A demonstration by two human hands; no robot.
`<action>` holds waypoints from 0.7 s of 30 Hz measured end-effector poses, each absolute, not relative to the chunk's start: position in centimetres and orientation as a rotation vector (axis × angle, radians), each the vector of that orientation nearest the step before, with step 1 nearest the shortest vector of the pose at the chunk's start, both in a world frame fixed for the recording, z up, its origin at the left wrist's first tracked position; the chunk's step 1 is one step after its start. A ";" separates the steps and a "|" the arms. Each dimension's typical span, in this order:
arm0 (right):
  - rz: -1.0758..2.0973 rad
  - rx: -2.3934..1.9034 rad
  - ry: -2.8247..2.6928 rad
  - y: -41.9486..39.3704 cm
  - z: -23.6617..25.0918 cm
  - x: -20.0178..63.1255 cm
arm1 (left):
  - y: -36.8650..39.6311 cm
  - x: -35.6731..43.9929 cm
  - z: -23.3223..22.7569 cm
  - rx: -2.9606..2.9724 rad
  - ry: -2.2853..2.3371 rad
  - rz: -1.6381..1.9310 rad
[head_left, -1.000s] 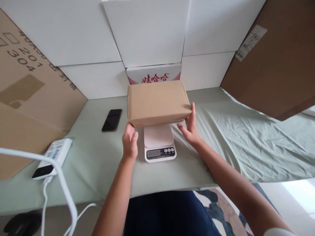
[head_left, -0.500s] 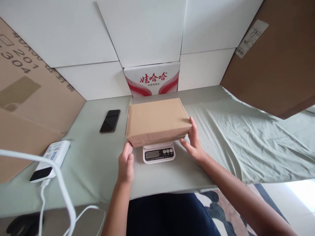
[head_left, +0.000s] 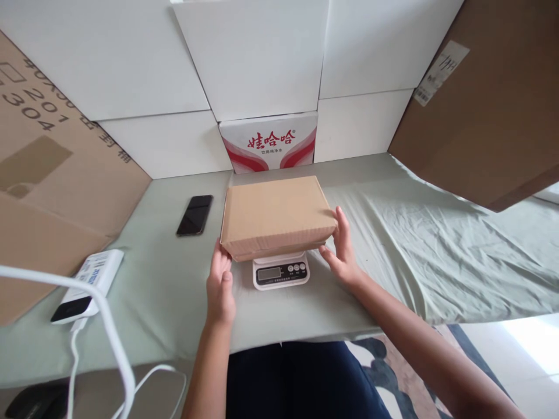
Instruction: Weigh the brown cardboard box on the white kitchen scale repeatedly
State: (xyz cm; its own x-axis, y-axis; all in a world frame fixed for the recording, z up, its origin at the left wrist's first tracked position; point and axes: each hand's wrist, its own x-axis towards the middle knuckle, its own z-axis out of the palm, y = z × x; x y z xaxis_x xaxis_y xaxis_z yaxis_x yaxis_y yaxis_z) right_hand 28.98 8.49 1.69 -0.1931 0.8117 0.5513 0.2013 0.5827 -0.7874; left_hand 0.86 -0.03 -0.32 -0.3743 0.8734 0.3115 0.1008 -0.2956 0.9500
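Lowered since 1 s ago, cardboard box (head_left: 276,214) now sits on the scale (head_left: 280,273), centre of green-sheeted tabletop (head_left: 393,233). Left hand (head_left: 220,285) & right hand (head_left: 343,250) apart, flat vs. box's near corners, fingers open. Phone (head_left: 194,215) lies left.

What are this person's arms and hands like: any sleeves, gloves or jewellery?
Both arms are bare up to the picture's lower edge, with no sleeves showing. The left hand and right hand wear no gloves, and no rings, watch or bracelets show.
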 end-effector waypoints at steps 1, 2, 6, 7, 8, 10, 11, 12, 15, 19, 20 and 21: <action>0.671 -0.838 -1.682 8.6 1.7 29.0 | 0.0 0.9 -0.3 1.257 1.365 1.740; 0.653 -0.837 -1.651 8.6 1.8 29.0 | 0.0 0.9 -0.3 1.253 1.367 1.748; 0.641 -0.856 -1.591 8.9 1.9 29.1 | 0.3 0.9 -0.3 1.230 1.398 1.752; 0.651 -0.855 -1.593 9.0 1.9 29.2 | 0.4 0.9 -0.3 1.236 1.402 1.750; 0.662 -0.852 -1.602 9.0 1.9 29.1 | 0.5 0.9 -0.2 1.249 1.403 1.744; 0.675 -0.850 -1.632 9.0 1.9 29.1 | 0.7 0.8 -0.1 1.295 1.406 1.723; 0.676 -0.854 -1.652 9.0 1.9 29.0 | 0.8 0.8 -0.1 1.319 1.414 1.707; 0.675 -0.861 -1.669 9.0 1.9 29.0 | 0.9 0.7 -0.1 1.341 1.427 1.688; 0.678 -0.866 -1.705 9.1 1.8 28.9 | 0.9 0.5 -0.2 1.399 1.482 1.631; 0.729 -0.843 -1.728 9.2 1.4 28.9 | 0.8 0.6 -0.2 1.486 1.484 1.569; 0.743 -0.844 -1.731 9.2 1.2 28.9 | 0.8 0.8 0.0 1.499 1.454 1.567; 0.754 -0.845 -1.733 9.2 1.1 28.9 | 0.9 1.0 0.3 1.509 1.421 1.569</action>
